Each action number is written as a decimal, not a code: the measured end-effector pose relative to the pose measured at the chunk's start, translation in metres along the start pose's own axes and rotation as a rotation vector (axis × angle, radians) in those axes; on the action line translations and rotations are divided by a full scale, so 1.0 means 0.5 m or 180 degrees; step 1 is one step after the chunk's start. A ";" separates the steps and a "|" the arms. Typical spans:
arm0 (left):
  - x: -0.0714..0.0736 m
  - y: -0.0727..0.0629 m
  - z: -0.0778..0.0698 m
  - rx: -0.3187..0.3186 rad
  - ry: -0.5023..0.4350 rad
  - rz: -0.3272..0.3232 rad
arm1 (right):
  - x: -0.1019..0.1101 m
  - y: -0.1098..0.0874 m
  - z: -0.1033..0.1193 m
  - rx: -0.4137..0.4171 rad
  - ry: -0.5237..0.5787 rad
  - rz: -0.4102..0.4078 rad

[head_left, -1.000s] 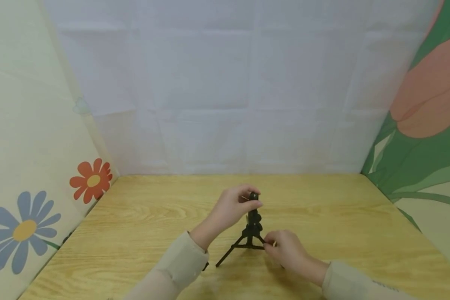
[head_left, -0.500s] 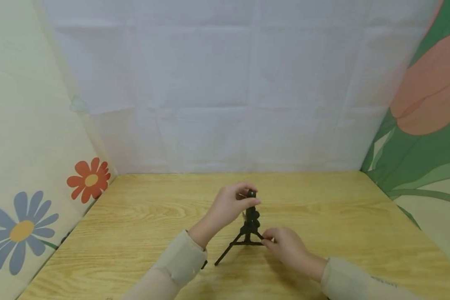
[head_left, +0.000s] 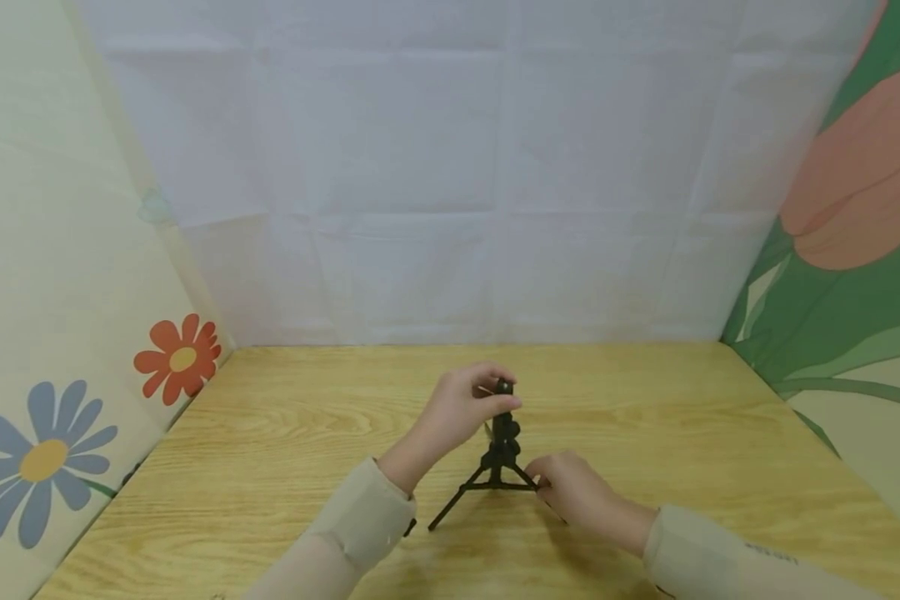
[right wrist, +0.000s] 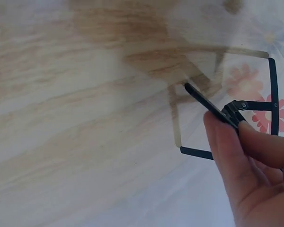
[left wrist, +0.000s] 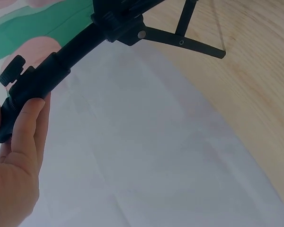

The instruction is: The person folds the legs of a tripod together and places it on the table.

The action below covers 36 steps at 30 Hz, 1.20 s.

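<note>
At lower centre, pinching tripod (head_left: 501,452) at top with left hand (head_left: 457,408), leg (right wrist: 204,101) with right hand (head_left: 576,492), presumably for steadiness.

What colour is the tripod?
The tripod looks black all over, apart from small pale rivets; the left wrist view shows it best.
</note>
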State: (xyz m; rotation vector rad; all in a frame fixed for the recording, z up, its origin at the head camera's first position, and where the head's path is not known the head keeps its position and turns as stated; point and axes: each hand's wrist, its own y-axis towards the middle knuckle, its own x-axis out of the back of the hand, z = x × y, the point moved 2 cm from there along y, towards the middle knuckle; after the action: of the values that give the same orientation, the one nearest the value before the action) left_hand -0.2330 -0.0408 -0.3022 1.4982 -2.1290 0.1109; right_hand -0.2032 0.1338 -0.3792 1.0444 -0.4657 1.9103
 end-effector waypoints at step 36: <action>0.001 0.003 0.006 0.0190 -0.0490 -0.0231 | -0.025 0.017 -0.022 0.0359 0.0437 -0.0819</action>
State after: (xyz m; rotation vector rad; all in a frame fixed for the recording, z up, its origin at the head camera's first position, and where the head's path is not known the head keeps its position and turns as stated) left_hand -0.2358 -0.0417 -0.3044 1.6648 -2.2051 0.0340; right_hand -0.2124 0.1296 -0.3951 0.9859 -0.1388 1.7782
